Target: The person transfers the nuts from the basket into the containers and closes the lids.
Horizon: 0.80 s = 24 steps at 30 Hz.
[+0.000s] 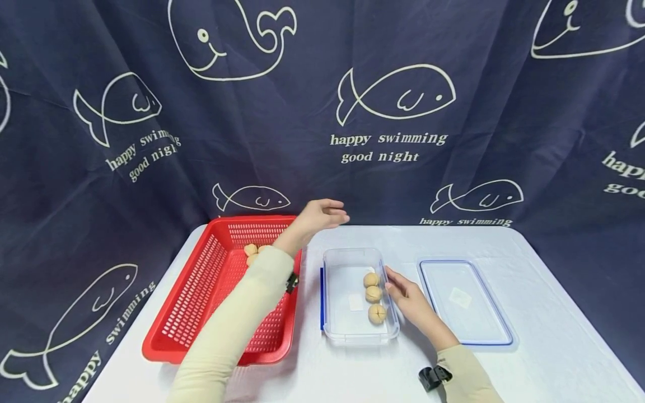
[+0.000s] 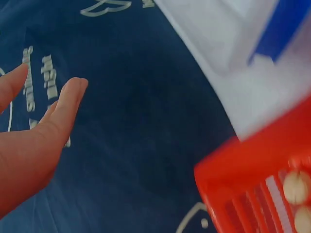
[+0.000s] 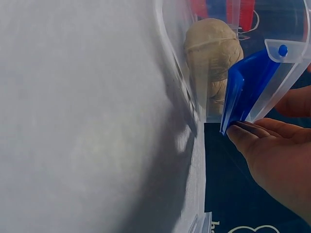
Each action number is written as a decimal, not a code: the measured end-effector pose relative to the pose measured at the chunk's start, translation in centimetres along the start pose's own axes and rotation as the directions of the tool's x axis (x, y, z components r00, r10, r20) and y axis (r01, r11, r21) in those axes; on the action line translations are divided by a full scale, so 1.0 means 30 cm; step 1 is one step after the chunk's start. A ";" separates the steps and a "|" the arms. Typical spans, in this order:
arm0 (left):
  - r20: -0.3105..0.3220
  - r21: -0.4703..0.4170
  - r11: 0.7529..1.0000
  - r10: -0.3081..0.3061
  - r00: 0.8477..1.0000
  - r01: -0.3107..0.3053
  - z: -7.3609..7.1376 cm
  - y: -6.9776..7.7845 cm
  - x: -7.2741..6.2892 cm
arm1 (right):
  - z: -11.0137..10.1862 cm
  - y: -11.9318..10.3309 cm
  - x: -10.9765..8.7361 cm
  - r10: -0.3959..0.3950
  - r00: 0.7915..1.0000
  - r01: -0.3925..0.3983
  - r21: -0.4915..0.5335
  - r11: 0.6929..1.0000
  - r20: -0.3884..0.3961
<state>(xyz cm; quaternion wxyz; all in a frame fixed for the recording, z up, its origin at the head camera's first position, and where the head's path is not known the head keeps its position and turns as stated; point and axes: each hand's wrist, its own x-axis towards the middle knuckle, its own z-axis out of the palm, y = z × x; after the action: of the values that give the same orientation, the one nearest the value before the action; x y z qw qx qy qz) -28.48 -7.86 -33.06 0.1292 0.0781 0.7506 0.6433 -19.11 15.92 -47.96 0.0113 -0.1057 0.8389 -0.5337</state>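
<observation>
My left hand (image 1: 325, 215) is raised above the far right corner of the red basket (image 1: 219, 224), fingers loosely bent. Nothing shows between thumb and fingers (image 2: 68, 107) in the left wrist view. My right hand (image 1: 410, 302) holds the right side of a clear plastic food container (image 1: 347, 337), its fingertips at the blue latch (image 3: 255, 77) there. Three walnuts (image 1: 377, 313) lie in a row along the container's right wall. Several walnuts (image 1: 251, 250) sit in the far part of the basket, partly hidden behind my left arm.
A clear lid (image 1: 461, 299) with a blue seal lies flat on the white-covered table (image 1: 534, 291), right of the container. Another blue latch (image 1: 322, 299) hangs on the container's left side. A dark blue curtain (image 1: 312, 112) with fish drawings hangs behind the table.
</observation>
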 end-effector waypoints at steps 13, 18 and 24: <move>-0.196 0.043 0.997 0.072 0.978 -0.065 -0.258 -0.095 -0.074 | 0.003 -0.001 -0.002 -0.006 1.000 0.006 0.011 1.000 0.000; -0.254 0.083 0.995 0.070 0.965 -0.051 -0.313 -0.150 -0.076 | 0.002 -0.002 -0.002 -0.010 1.000 0.010 0.008 1.000 -0.008; -0.303 0.095 0.995 -0.004 0.953 0.034 -0.339 -0.228 -0.065 | 0.003 0.000 -0.001 -0.020 1.000 0.020 0.018 1.000 -0.005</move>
<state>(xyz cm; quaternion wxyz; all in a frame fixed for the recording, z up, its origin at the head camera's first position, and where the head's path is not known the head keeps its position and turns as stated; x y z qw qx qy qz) -29.28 -19.12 -38.21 0.0150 -0.0223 0.7932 0.6084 -19.08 15.84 -47.99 0.0050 -0.1126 0.8330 -0.5417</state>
